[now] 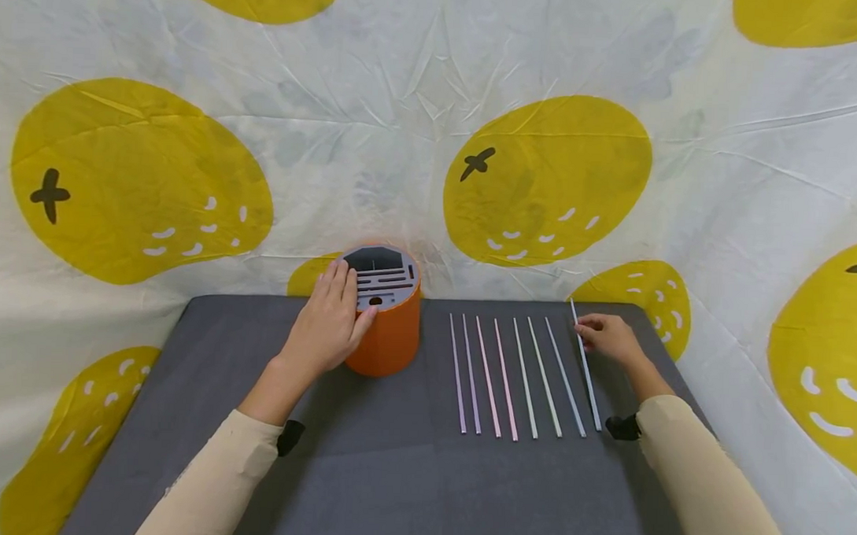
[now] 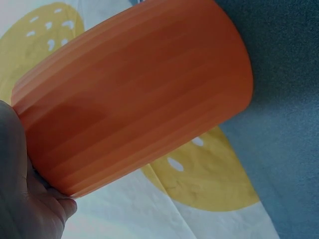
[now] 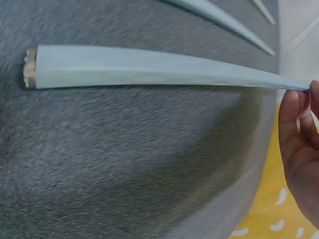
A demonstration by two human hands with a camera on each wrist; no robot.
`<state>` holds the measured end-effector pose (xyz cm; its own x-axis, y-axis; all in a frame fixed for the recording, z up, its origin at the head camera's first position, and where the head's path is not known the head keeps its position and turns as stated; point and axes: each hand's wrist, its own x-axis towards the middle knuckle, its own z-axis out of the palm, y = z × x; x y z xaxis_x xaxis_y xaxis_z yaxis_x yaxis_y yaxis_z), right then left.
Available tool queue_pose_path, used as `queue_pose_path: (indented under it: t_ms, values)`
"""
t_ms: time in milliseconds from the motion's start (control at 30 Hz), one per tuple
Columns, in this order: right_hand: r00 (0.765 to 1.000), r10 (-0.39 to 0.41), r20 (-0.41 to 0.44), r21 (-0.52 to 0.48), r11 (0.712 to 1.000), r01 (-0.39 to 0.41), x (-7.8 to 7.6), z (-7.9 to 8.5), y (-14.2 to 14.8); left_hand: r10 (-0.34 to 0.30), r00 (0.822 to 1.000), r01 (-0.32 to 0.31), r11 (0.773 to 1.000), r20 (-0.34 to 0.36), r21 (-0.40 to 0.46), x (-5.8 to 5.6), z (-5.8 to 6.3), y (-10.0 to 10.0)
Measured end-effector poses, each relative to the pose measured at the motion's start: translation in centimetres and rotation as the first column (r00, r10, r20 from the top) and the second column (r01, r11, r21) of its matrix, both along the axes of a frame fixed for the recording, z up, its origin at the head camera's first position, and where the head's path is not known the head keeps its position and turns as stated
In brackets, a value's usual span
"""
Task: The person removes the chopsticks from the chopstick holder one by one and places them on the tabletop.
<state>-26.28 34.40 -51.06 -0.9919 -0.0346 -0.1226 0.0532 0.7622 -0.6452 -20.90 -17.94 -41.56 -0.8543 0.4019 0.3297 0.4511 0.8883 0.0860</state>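
Observation:
My right hand pinches the outermost pale blue chopstick near its far end, between thumb and fingers. That far end is tilted up; the near end is close over the grey table. In the right wrist view, the chopstick runs from the fingertips toward the camera, its blunt end light brown. My left hand rests with straight fingers on the top of an orange utensil holder, thumb at the near rim. The holder's grey slotted top has a large opening, long slots and a small hole. Its ribbed orange wall fills the left wrist view.
Several more chopsticks lie side by side on the grey table, in purple, pink, pale green and pale blue. A white cloth with yellow fruit prints hangs right behind the table. The holder stands close to the back edge.

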Motion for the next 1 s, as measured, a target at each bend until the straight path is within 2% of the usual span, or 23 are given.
queue_pose_path:
  t_ms: [133, 433, 1000]
  values:
    - [0.999, -0.045, 0.013, 0.006, 0.999, 0.045, -0.2, -1.1, 0.2, 0.001, 1.0, -0.001, 1.0, -0.003, 0.004, -0.1, -0.1, -0.1]
    - [0.986, -0.123, 0.108, -0.073, 0.989, 0.131, 0.2, -2.7, 0.0, -0.003, 1.0, 0.003, 1.0, -0.007, 0.019, -0.1, -0.1, -0.1]
    - [0.989, -0.136, 0.048, -0.055, 0.989, 0.139, 0.5, -3.1, -0.4, -0.004, 1.0, 0.004, 1.0, -0.001, 0.014, 0.1, 0.0, -0.1]
